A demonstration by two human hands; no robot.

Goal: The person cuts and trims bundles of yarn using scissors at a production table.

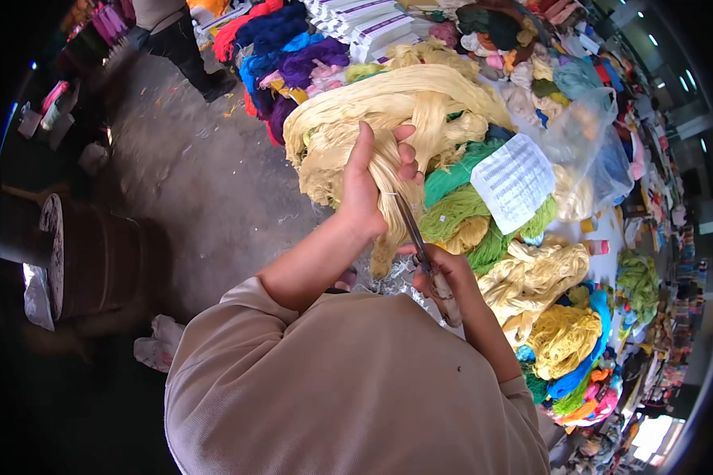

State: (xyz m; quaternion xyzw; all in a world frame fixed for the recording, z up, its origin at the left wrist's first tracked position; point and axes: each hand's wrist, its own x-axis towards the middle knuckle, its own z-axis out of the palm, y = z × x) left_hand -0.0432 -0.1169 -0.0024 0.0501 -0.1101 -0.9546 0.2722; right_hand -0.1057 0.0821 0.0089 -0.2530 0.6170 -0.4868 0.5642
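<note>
Gripping a pale yellow yarn bundle [388,170] tight in the left hand [368,186], right hand [444,277] closed around scissors [413,229], blades touching the strands, above the table [610,229].

single head view, fisheye, dark rounded corners. looks forward and steeply down over wearer's chest and sleeves [348,380]. close on left hand [368,186] and right hand [444,277], near frame centre. table [610,229] of yarn runs up right half; floor [190,174] fills left. distant person's legs [174,39] at top edge. no second view to share scene.
</note>
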